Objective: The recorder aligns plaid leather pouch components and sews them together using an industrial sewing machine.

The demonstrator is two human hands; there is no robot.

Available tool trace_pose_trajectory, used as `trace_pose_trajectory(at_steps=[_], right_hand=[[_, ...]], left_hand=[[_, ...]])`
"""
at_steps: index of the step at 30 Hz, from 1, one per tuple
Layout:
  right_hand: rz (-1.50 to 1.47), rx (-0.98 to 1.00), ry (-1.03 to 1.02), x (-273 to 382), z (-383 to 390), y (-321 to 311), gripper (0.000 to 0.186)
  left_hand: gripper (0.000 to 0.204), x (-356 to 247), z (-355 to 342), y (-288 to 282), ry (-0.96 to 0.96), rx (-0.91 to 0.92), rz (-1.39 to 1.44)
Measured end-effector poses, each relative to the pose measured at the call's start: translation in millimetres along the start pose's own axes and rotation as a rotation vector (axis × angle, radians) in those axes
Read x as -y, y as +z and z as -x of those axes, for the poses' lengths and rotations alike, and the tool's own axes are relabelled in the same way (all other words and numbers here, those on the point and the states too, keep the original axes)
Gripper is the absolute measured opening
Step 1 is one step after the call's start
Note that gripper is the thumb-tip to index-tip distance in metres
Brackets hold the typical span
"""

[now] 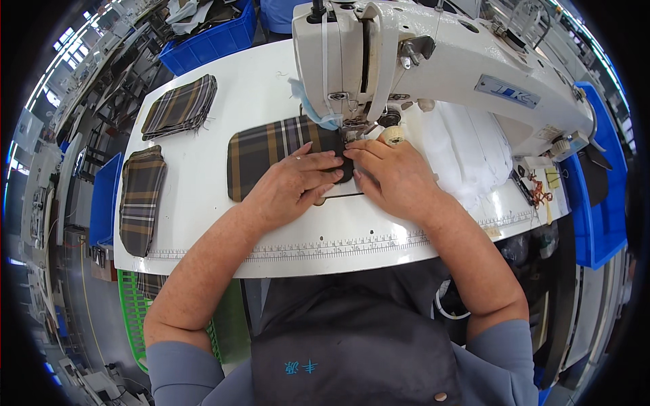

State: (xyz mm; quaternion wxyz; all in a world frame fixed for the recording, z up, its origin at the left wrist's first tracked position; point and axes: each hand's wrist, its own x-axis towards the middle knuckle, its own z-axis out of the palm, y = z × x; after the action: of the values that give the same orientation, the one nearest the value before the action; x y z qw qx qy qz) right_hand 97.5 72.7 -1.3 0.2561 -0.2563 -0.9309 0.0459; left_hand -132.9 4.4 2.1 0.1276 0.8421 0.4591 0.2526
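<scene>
Treat plaid panel (pixel 261 160) as partly hidden beneath left hand (pixel 292 179) and right hand (pixel 399 177). Classify needle area (pixel 350 127) of sewing machine (pixel 433 61) as too small to tell; note machine cropping at upper edge. Note ruler strip (pixel 325 252) interrupted by left forearm (pixel 206 264) and right forearm (pixel 467 243), green basket (pixel 128 298) partly covered by table (pixel 193 196), distant equipment (pixel 40 183) blurred.

A round-cornered plaid fabric panel (pixel 261 152), dark brown and ochre with pale stripes, lies flat and unfolded at the white metal sewing machine (pixel 433 57). Its darker right end, partly hidden, meets the machine's needle area; its left end reaches out well left of the machine's head.
</scene>
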Motion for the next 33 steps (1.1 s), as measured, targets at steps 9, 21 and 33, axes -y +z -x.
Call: trace_pose_trajectory(at_steps=[9,21,33], right_hand=[[0.015,0.003,0.001,0,-2,2,0.026],[0.006,-0.003,-0.005,2,-1,0,0.026],[-0.021,0.0,-0.049,3,-6,-4,0.027]], left_hand=[[0.021,29,-14,-4,-0.003,-0.054,0.013],[0.031,33,-26,-5,-0.142,-0.044,-0.076],[0.084,33,-29,-6,-0.195,0.179,-0.434]])
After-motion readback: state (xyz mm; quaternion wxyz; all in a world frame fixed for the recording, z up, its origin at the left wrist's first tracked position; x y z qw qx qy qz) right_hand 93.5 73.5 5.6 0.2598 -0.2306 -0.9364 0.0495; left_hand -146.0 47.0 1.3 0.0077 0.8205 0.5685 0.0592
